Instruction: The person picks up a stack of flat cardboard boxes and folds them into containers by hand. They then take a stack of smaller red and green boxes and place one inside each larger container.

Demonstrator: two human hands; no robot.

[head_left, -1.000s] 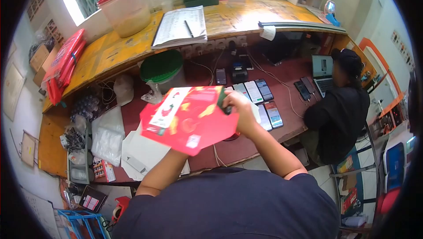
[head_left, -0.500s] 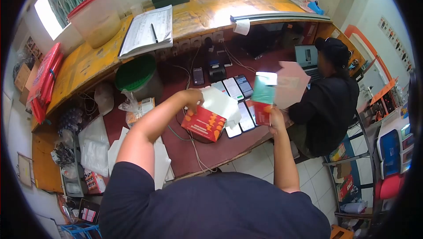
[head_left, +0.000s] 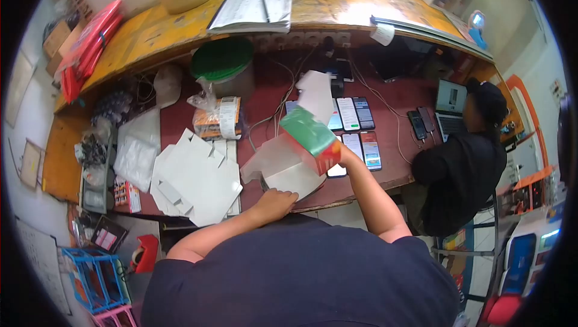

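My left hand (head_left: 277, 202) is closed on the near edge of a thin carton (head_left: 295, 179), low at the table's front edge. Its pale inner side faces up. My right hand (head_left: 345, 156) grips the red end of a green and red carton (head_left: 310, 133). That carton is tilted over the pale one, and a white flap (head_left: 316, 97) stands out at its far end. Whether the two cartons touch cannot be made out. Beyond my right hand lie several lit phones (head_left: 349, 114) in rows. Left of my hands is a pile of white opened-out cartons (head_left: 198, 176).
A co-worker in black (head_left: 460, 173) sits at right by a laptop (head_left: 450, 107). Two more phones (head_left: 416, 124) and loose cables lie before them. A green-lidded bucket (head_left: 223, 59), an orange plastic-wrapped package (head_left: 220, 117) and plastic bags (head_left: 135, 152) line the left. A raised wooden shelf (head_left: 331, 11) runs behind.
My left hand has come down toward the table's front edge, its carton now showing the pale inside. My right hand has brought its carton leftward. The view has shifted, showing more of the white pile.
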